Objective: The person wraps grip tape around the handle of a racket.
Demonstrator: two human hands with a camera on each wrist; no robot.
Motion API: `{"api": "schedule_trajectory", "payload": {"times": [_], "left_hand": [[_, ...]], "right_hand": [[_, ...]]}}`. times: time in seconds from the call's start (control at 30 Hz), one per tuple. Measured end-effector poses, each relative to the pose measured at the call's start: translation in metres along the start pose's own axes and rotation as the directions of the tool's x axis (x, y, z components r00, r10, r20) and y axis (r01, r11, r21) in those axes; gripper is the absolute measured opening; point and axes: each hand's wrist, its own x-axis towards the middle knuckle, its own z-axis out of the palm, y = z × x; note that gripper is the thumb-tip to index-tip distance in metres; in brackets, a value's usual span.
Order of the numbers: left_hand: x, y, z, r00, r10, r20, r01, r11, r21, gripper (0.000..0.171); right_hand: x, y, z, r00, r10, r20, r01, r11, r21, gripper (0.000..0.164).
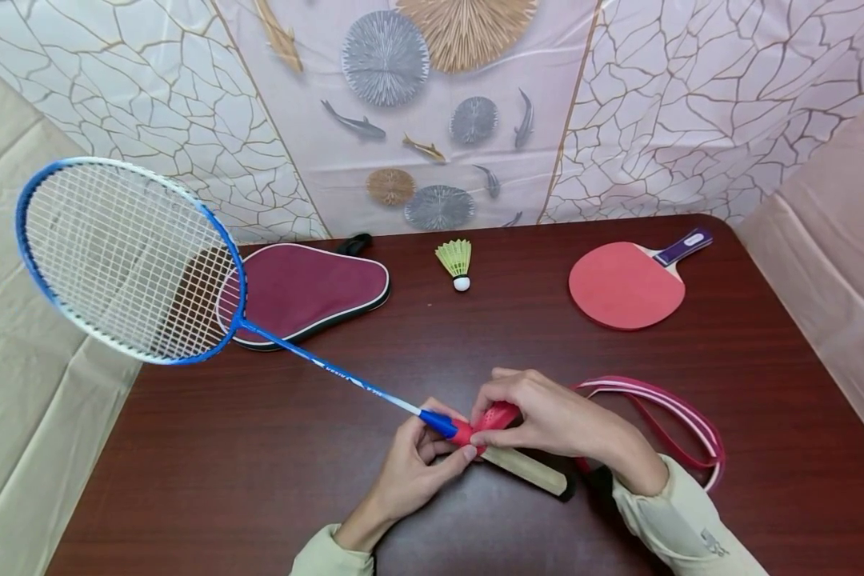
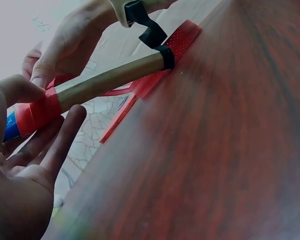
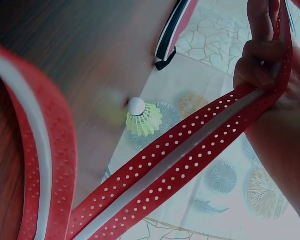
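Observation:
A blue and white badminton racket [image 1: 331, 370] slants across the head view, its strung head up at the left. My left hand [image 1: 421, 468] holds it where the blue cone meets the handle, with the thumb on red wrapping. Below that wrapping the handle [image 2: 107, 80] is bare and tan, ending in a black butt. My right hand [image 1: 547, 416] pinches red perforated grip tape [image 3: 165, 165] close to the wrapped turns. The rest of the tape, with a pale stripe down its middle, trails in a loop on the table to the right of my wrist.
A maroon paddle case [image 1: 310, 284] lies behind the racket head at the back left. A yellow shuttlecock [image 1: 456, 262] sits at the back middle. To the right lies a red table tennis paddle [image 1: 622, 288]. Patterned cloth hangs behind the dark wooden table [image 1: 209, 488].

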Motion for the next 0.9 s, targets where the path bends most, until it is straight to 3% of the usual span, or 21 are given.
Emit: {"api": "schedule_trajectory", "payload": {"times": [0.43, 0.6, 0.77, 0.9], "left_hand": [[-0.001, 0.002, -0.002, 0.998, -0.025, 0.066, 0.025, 1.000, 0.001, 0.034], [-0.001, 0.002, -0.002, 0.995, -0.037, 0.092, 0.036, 0.999, 0.007, 0.025], [-0.001, 0.000, 0.000, 0.991, -0.082, 0.106, 0.089, 0.994, -0.056, 0.018], [0.000, -0.001, 0.000, 0.990, -0.079, 0.113, 0.088, 0.993, -0.078, 0.016]], "right_hand": [[0.002, -0.001, 0.008, 1.000, -0.022, 0.009, 0.021, 0.998, 0.058, 0.019], [0.004, -0.004, 0.015, 0.999, -0.023, 0.027, 0.022, 0.998, 0.064, 0.022], [0.004, -0.003, 0.015, 1.000, -0.011, 0.028, 0.010, 0.999, 0.048, 0.024], [0.004, -0.002, 0.014, 0.999, -0.016, 0.032, 0.015, 0.999, 0.046, 0.023]]}}
